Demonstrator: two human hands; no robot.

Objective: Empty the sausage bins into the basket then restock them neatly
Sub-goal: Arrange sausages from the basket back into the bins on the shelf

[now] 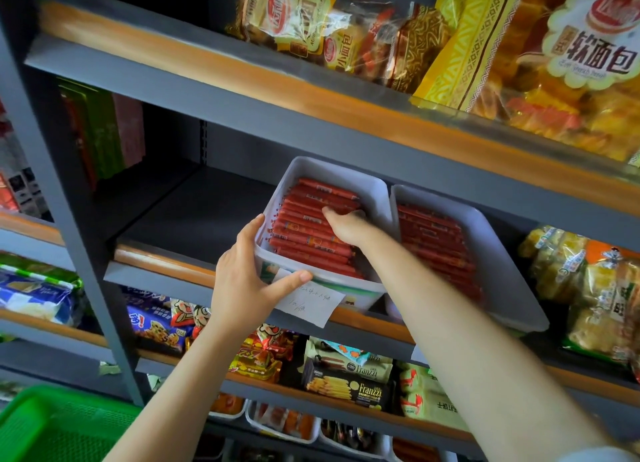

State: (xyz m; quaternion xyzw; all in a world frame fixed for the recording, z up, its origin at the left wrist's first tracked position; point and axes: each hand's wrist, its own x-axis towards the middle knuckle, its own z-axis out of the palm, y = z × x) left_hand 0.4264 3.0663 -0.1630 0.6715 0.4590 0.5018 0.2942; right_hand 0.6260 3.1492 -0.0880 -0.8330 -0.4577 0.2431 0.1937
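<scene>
Two white plastic bins stand side by side on the middle shelf, both packed with red sausages in rows. My left hand (246, 271) grips the front left corner of the left bin (377, 193), thumb across its front wall above a handwritten paper label (311, 304). My right hand (346, 224) reaches into that bin, its fingers curled down onto the red sausages (304, 219); whether it holds one I cannot tell. The right bin (498, 250) overhangs the shelf edge, untouched. A green basket (52, 427) shows at the bottom left.
Left of the bins is a bare stretch of dark shelf (194, 212). Bread bags (519, 56) fill the shelf above and snack packs (346, 375) the one below. Yellow bags (588, 288) sit right of the bins. A grey upright post (69, 219) stands at left.
</scene>
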